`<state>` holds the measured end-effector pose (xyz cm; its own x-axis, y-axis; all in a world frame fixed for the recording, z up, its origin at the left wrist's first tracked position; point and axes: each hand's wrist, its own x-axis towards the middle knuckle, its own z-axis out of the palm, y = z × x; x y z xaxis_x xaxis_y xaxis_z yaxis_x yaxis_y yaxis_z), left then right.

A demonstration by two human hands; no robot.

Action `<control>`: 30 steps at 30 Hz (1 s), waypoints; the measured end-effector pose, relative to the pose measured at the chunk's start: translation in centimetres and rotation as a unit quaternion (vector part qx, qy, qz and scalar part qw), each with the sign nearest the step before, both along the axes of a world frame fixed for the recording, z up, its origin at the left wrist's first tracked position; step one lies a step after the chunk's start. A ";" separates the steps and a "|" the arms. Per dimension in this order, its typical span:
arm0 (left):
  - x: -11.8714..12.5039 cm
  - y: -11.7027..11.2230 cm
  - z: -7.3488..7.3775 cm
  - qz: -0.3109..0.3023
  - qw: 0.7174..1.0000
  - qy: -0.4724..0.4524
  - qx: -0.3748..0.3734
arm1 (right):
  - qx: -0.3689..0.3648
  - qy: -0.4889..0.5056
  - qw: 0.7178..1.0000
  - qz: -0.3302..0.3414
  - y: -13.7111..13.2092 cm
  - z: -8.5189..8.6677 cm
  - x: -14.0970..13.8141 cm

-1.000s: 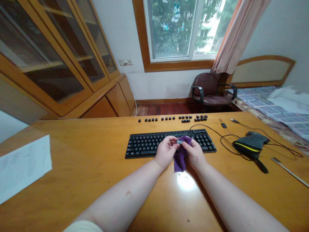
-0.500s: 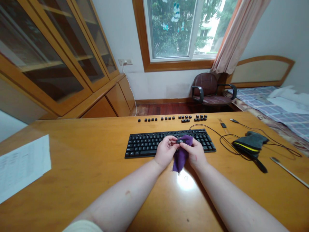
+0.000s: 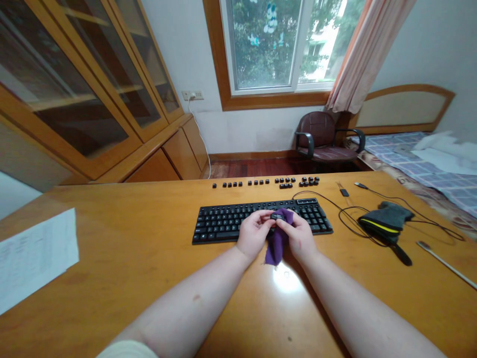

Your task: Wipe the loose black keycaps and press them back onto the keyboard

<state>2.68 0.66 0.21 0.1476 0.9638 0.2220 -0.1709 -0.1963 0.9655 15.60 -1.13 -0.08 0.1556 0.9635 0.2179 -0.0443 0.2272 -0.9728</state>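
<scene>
Head cam: a small black keycap (image 3: pixel 278 217) w/ pale lettering is held btwn two bare hands, above the front part of a black keyboard (image 3: pixel 218 226) as seen from here. Its left end is pinched by the thumb and fingertips of the left hand (image 3: pixel 253 234); the other fingers are curled in. A purple cloth (image 3: pixel 275 251) is gripped by the bent fingers of the right hand (image 3: pixel 301 237), w/ the right thumb pressed to the keycap and the cloth bunched behind it. A loose end is hung down btwn the wrists — whether the desk (image 3: pixel 130 238) is touched by it can't be told. The lettering is too small to be read.

Along the desk's far edge, loose black keycaps (image 3: pixel 256 182) are set out in small groups, well apart from the hands. To the right, a small black-handled tool (image 3: pixel 344 193) w/ thin wires is laid nr a USB plug (image 3: pixel 360 185). A black cable (image 3: pixel 348 224) is looped beside a grey-and-black item (image 3: pixel 398 214) marked w/ a yellow stripe; what kind it is can't be told. Nearer the cam, a long-handled brush (image 3: pixel 443 259) is seen lying at a slant. Printed or written sheets of paper (image 3: pixel 39 253) are laid at far left. In the bkgd, a maroon armchair (image 3: pixel 318 132) is placed below a window (image 3: pixel 266 54) — next to a bed (image 3: pixel 398 149).
</scene>
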 end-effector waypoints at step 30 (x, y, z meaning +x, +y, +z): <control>-0.5 0.6 0.4 0.062 0.998 -0.009 -0.002 | -0.058 0.047 0.996 -0.058 -0.1 -0.1 -0.8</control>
<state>2.22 1.29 0.60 0.0229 0.9753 0.2197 -0.1631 -0.2132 0.9633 14.79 -1.18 -0.19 0.2818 0.9556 0.0858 -0.1161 0.1228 -0.9856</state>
